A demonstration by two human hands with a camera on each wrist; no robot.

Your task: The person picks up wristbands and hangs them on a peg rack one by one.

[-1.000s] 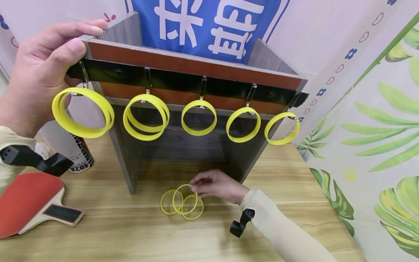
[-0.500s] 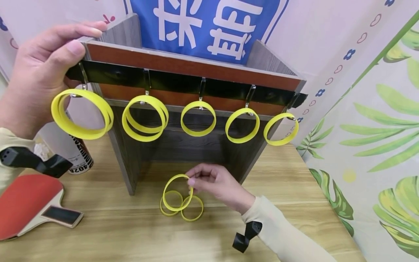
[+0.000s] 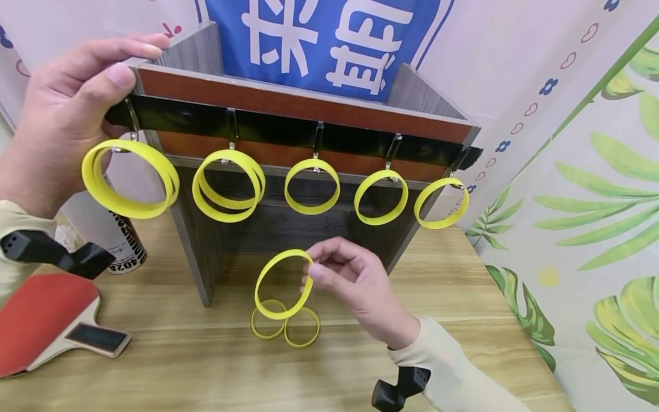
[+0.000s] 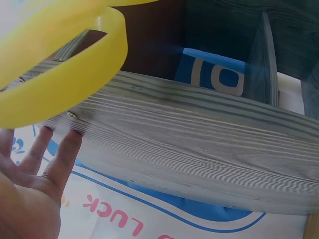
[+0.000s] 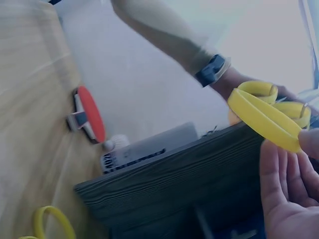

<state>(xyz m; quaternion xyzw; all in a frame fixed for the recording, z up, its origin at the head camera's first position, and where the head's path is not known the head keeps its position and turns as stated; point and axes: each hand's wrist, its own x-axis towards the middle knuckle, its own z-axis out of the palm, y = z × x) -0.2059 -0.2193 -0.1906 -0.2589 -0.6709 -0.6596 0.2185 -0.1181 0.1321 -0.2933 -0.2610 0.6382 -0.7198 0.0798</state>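
My right hand [image 3: 360, 286] pinches a yellow ring [image 3: 273, 313] by its right edge, raised above the table before the shelf. In the right wrist view this ring [image 5: 264, 119] sits between thumb and fingertips. Two thin yellow rings lie on the table below, the nearer-right one [image 3: 302, 346] touching its neighbour [image 3: 255, 329]. My left hand [image 3: 67, 109] grips the upper left corner of a grey wooden shelf [image 3: 193, 252], thumb in front. Across its red-brown front board runs a black hook strip [image 3: 273, 126]. Yellow rings hang from every hook; the leftmost pair [image 3: 115, 210] and second pair [image 3: 226, 218] are doubled.
On the left of the wooden table [image 3: 170, 372] lies a red table tennis bat [image 3: 48, 315]. A printed cylindrical tube [image 3: 123, 246] stands behind it, beside the shelf. A leaf-patterned wall [image 3: 592, 229] borders the table's right side.
My right hand has lifted the ring off the two table rings and brought it up, nearer the camera. My left hand and the hanging rings stay where they were.
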